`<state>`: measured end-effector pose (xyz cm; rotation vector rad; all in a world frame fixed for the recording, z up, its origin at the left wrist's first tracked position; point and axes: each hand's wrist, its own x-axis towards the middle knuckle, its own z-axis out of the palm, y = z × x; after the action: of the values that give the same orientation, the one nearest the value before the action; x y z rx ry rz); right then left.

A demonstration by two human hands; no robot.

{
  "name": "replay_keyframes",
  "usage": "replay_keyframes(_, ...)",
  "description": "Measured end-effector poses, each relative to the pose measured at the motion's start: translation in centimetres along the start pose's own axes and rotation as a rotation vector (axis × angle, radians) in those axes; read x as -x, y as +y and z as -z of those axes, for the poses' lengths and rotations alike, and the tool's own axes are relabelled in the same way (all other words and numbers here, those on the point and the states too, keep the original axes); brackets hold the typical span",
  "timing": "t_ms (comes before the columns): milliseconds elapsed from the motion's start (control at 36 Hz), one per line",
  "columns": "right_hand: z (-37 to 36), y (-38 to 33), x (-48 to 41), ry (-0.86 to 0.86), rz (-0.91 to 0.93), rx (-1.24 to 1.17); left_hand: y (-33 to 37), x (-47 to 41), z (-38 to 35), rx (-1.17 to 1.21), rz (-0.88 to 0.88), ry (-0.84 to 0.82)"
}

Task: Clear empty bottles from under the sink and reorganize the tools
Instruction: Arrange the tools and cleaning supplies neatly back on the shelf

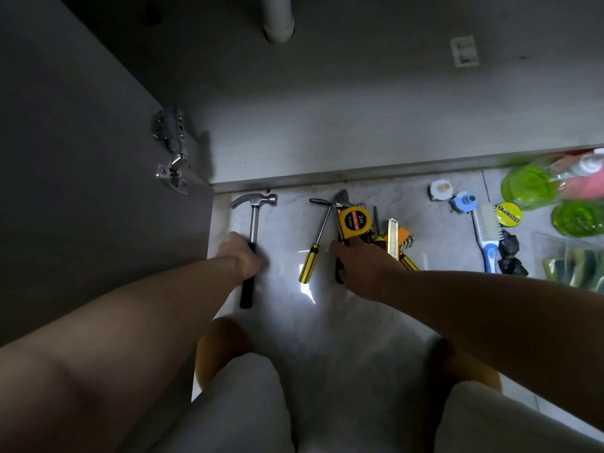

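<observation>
A claw hammer (254, 210) with a steel head and black grip lies on the pale floor in front of the cabinet. My left hand (243, 256) grips its handle. To the right lie a yellow-and-black screwdriver (310, 259), a yellow tape measure (354, 221), a wrench (341, 199) with a black handle, and several more yellow tools (397, 238) in a pile. My right hand (359, 261) is on that pile, with its fingers curled over the wrench's black handle. Green and clear bottles (531, 184) lie at the right edge.
The open cabinet door (98, 191) with its hinge stands at my left. A white drain pipe (277, 21) hangs over the bare cabinet floor (359, 125). A blue-handled brush (487, 237), a tape roll (508, 213), small caps and green sponges lie at the right. My knees fill the bottom.
</observation>
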<state>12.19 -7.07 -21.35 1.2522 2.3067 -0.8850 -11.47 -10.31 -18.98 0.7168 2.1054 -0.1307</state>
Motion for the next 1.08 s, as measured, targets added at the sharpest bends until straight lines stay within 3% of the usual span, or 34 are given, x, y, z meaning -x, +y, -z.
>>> replay_keyframes(111,0.3,0.7,0.3,0.060,0.011,-0.064,1.1,0.7,-1.3,-0.254,-0.181,0.186)
replay_keyframes(194,0.9,1.7,1.1,0.086,-0.008,-0.098,2.8,1.8,-2.9,-0.308,-0.454,0.091)
replay_keyframes(250,1.2,2.3,1.7,0.093,-0.036,-0.118,4.1,2.7,-4.3,-0.253,-0.518,-0.047)
replay_keyframes(361,1.3,3.7,2.3,0.116,-0.081,-0.131,5.9,3.5,-7.6,-0.288,-0.484,-0.135)
replay_keyframes(583,0.9,5.7,1.7,0.094,-0.137,-0.048,7.7,3.8,-11.6,-0.175,-0.320,-0.012)
replay_keyframes(833,1.1,5.2,1.2,0.156,0.045,-0.195,8.2,3.5,-11.0,-0.161,-0.212,-0.037)
replay_keyframes(1028,0.7,5.4,1.9,0.122,0.092,-0.236,7.8,3.7,-10.1,-0.195,-0.291,-0.099)
replay_keyframes(1083,0.9,5.8,2.1,0.100,0.097,-0.241,7.6,3.7,-9.9,-0.090,-0.310,-0.190)
